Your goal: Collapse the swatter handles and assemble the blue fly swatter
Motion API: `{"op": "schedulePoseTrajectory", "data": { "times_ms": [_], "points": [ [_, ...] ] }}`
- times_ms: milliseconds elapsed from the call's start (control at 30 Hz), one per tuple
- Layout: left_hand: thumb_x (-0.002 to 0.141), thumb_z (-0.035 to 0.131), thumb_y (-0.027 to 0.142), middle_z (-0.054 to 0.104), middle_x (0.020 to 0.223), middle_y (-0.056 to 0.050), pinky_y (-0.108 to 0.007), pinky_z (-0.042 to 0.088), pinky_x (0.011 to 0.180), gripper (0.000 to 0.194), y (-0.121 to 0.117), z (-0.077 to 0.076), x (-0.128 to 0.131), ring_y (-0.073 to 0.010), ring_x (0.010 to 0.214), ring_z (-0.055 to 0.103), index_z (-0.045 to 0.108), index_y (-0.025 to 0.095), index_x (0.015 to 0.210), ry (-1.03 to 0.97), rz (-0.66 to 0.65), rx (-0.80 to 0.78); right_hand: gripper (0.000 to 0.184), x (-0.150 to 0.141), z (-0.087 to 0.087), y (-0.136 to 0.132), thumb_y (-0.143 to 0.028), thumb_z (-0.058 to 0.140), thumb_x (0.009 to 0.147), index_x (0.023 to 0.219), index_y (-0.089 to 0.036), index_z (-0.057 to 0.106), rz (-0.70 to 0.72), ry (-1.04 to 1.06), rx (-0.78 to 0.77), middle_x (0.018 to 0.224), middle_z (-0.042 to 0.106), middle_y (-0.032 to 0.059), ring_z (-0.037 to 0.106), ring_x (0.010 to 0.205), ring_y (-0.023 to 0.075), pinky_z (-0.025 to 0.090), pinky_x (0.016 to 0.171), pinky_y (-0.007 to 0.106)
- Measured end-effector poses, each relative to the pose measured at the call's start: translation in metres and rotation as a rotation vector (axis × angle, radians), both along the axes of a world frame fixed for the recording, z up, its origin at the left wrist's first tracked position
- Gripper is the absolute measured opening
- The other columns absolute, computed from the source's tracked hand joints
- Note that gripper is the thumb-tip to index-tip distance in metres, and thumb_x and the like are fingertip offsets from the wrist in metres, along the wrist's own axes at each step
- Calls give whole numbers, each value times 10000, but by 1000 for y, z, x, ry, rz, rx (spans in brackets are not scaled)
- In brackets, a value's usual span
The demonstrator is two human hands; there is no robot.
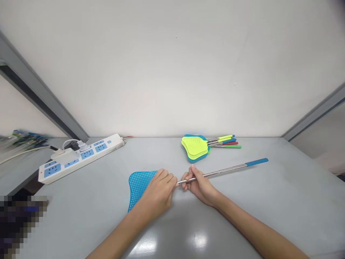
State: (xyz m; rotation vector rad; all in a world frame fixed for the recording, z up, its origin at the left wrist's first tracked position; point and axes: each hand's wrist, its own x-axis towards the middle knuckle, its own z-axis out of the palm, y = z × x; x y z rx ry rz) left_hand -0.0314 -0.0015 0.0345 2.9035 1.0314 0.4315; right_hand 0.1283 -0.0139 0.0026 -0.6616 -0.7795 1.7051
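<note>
A blue fly swatter (140,184) with a perforated head and a long metal telescopic rod is held in both hands above the table. My left hand (161,189) is wrapped round the rod close to the head and covers part of it. On the bare metal a short way to the right, my right hand (199,184) grips with thumb and fingers. The rod slants up to the right, ending in a blue grip (257,162). Behind the hands lies a pile of folded fly swatters (195,146), yellow-green and blue, with yellow, blue, red and green handles.
A white power strip (87,154) with blue socket faces lies at the left, with a white adapter (64,157) and plugs in it. The grey table (242,212) meets a pale wall at the back. Grey frame posts rise at both sides.
</note>
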Motion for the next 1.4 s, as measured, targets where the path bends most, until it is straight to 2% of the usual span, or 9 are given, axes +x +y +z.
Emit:
{"op": "schedulePoseTrajectory", "data": {
  "times_ms": [200, 333, 433, 567, 667, 867, 1067, 1267, 1400],
  "points": [
    [830, 296, 200, 444, 641, -13, -303, 315, 651, 249, 5, 8, -5, -142, 626, 363, 460, 170, 644, -15, -9, -24, 328, 4, 0, 3, -393, 417, 787, 627, -137, 545, -41, -115, -81, 492, 543, 22, 444, 440, 98, 326, 502, 248],
    [824, 317, 262, 453, 712, -14, -339, 308, 766, 224, 7, 14, -9, -143, 688, 391, 484, 176, 703, -37, -4, -50, 292, 9, 1, 5, -381, 494, 742, 589, -138, 547, -150, -151, -114, 436, 510, -1, 413, 402, 82, 300, 458, 225],
    [827, 302, 240, 463, 742, -6, -376, 237, 875, 217, 8, 17, -12, -136, 734, 411, 489, 182, 733, -25, -12, -75, 314, 14, 0, 7, -396, 494, 734, 559, -140, 544, -172, -131, -127, 416, 516, 4, 396, 367, 79, 292, 430, 226],
    [828, 284, 190, 484, 731, 11, -414, 140, 926, 224, 7, 18, -12, -131, 785, 430, 484, 191, 727, -17, -13, -96, 341, 18, -1, 9, -404, 476, 738, 567, -123, 568, -147, -133, -129, 422, 542, 27, 390, 334, 80, 274, 383, 226],
    [823, 296, 170, 499, 683, 22, -427, 117, 924, 216, 7, 16, -12, -136, 802, 428, 482, 195, 714, -1, -6, -97, 354, 20, -3, 10, -409, 463, 745, 592, -112, 578, -129, -158, -132, 445, 560, 38, 389, 318, 74, 257, 348, 214],
    [818, 305, 145, 514, 644, 22, -412, 160, 898, 207, 8, 10, -12, -135, 762, 422, 483, 189, 721, -2, -6, -90, 323, 21, -2, 10, -416, 452, 757, 656, -122, 538, -12, -178, -128, 510, 591, 43, 461, 355, 87, 325, 366, 210],
    [822, 291, 133, 501, 644, 7, -392, 199, 870, 227, 9, 10, -11, -137, 738, 419, 477, 173, 699, 42, -29, -71, 290, 18, -3, 9, -443, 443, 754, 695, -159, 464, 100, -124, -164, 547, 621, 54, 495, 381, 100, 324, 366, 195],
    [802, 293, 91, 498, 645, 0, -369, 233, 843, 232, 8, 11, -9, -140, 717, 413, 458, 167, 658, 31, -40, -101, 305, 9, -4, 4, -453, 417, 768, 671, -164, 433, 114, -83, -107, 569, 633, 65, 505, 398, 100, 336, 398, 205],
    [793, 300, 81, 483, 614, 5, -359, 246, 833, 242, 1, 10, -4, -138, 683, 407, 463, 173, 639, -21, -75, -139, 311, 3, -4, 0, -463, 413, 766, 679, -165, 428, 171, -89, -91, 556, 632, 61, 510, 390, 111, 349, 414, 227]
  ]
}}
